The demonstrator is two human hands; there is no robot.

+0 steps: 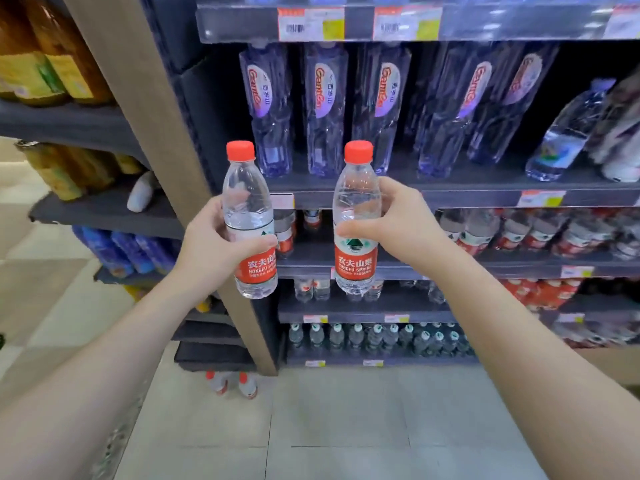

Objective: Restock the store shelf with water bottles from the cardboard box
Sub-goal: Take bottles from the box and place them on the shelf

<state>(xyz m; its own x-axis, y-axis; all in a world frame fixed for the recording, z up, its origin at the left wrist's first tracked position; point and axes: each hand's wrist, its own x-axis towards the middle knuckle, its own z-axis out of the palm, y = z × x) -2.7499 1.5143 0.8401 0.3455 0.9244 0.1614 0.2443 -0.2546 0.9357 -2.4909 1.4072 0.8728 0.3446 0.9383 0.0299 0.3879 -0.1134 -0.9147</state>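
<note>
Left bottle (247, 216) and right bottle (355, 216) are held upright, caps up, side by side and apart. The left hand (211, 240) wraps one at mid-body and the right hand (398, 223) clamps the other. The shelf (450, 263) of matching stock (519, 233) lies straight ahead beyond them, and its sparse left end looks nearer the right bottle. Both arms reach forward.

Left held bottle (256, 271): 农夫山 — NONGFU SPRI, cut off at edge
Right held bottle (355, 265): 农夫山泉 — NONGFU SPRING
Tall shelf bottles (323, 109): Ganten
Price tags (310, 24): unreadable
</note>
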